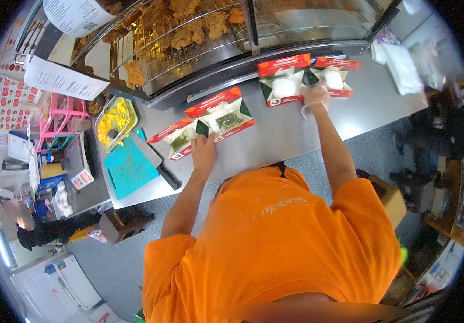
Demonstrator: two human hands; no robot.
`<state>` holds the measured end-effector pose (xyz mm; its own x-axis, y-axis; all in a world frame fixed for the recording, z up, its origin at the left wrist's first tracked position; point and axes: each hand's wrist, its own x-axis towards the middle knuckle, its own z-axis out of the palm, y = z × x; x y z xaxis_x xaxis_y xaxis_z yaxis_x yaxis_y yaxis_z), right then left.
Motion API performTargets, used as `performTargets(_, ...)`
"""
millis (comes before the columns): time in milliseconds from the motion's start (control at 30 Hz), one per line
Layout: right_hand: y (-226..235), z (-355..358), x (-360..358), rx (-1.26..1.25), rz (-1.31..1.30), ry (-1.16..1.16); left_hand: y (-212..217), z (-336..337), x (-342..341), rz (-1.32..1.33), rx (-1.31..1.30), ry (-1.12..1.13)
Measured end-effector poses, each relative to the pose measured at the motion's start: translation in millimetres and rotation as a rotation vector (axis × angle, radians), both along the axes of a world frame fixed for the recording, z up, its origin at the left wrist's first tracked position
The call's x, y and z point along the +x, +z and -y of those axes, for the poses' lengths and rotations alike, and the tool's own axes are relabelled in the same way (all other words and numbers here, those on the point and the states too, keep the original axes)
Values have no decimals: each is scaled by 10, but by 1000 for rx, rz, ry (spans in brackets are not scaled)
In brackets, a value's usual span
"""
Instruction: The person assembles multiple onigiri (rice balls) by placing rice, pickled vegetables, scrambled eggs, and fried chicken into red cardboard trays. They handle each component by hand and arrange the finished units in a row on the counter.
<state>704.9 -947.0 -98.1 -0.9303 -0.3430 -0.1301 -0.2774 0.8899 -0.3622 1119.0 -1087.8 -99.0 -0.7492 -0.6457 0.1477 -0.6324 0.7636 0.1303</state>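
Note:
Several open red-and-white food boxes stand along the steel counter. My bare left hand [204, 149] is at the front of the left pair, fingers bent over the near edge where the leftmost box [168, 130] meets the second box [213, 101]. Both of these hold something white and a flat green packet [229, 122]. My right hand [317, 97], in a clear plastic glove, is closed between the third box [284, 64] and the rightmost box [337, 63]; its fingertips are hidden. A white mound [285, 88] sits in the third box, another white mound [332, 79] in the rightmost.
A knife [167, 176] lies at the edge of a teal cutting board [129, 167], left of the boxes. Behind is a tray of yellow pieces [114, 121]. A glass warming cabinet [205, 64] with fried food borders the counter's back. White plastic bags [403, 69] lie right.

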Motion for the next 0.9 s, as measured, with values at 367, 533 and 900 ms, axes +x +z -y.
performTargets(367, -436, 71, 160, -160, -99, 319, -327, 574, -84, -227, -27, -96)
performTargets(533, -1115, 80, -75, -309, -262, 499, -443, 721, -87, -103, -61, -104)
performTargets(900, 956, 1225, 3007, -1086, 667, 414, 645, 133, 659, -405, 462, -330)
